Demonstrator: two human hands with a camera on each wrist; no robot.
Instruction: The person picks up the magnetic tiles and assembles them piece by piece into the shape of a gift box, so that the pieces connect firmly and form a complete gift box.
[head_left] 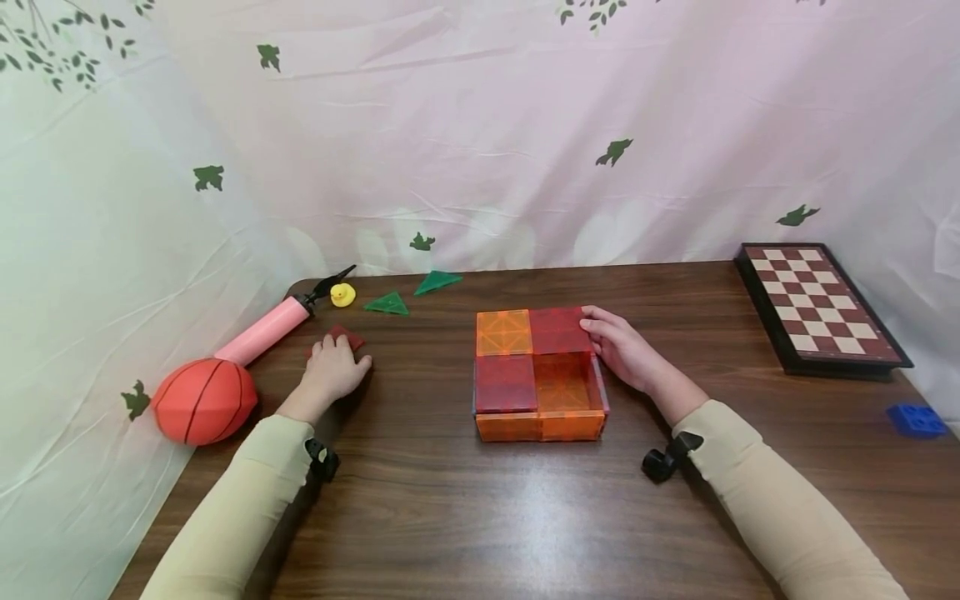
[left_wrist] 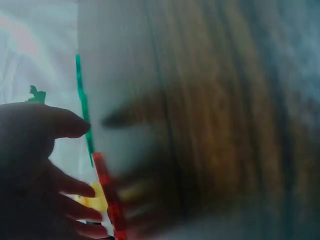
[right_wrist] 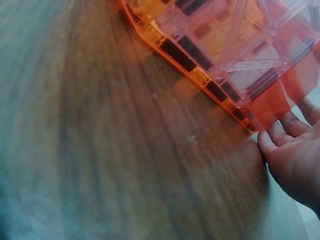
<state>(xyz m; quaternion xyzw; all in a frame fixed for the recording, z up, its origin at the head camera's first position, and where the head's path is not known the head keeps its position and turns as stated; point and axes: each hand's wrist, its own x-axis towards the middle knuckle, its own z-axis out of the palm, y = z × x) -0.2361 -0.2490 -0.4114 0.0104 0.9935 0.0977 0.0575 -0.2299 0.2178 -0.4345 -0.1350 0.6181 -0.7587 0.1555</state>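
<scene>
Two hands on a wooden counter, one at a translucent tile box, one on a loose red tile

A person in cream sleeves (head_left: 225,508) reaches over a dark wooden counter (head_left: 465,517). Just right of the frame's centre sits a low box (head_left: 508,428) of see-through orange and red square tiles. Three squares cover its top: an orange panel (head_left: 503,332) at back left, a red panel (head_left: 561,331) at back right and another red panel (head_left: 506,384) at front left. The front right quarter is uncovered, showing an orange inside.

The right hand (head_left: 618,346) rests its loosely bent fingertips against the box's back right corner. The left hand (head_left: 335,368), left of centre, lies relaxed over a loose red tile (head_left: 347,337), its thumb spread apart.

Beyond the left hand are a yellow duck (head_left: 342,294) and two green triangles (head_left: 387,303). At the left edge of the counter, a pink pump (head_left: 262,331) lies beside a red ball (head_left: 205,402). On the right are a checkered board (head_left: 821,304) and, nearer the frame's edge, a blue block (head_left: 917,421). Pale cloth (head_left: 480,125) printed with leaves and birds hangs behind.
</scene>
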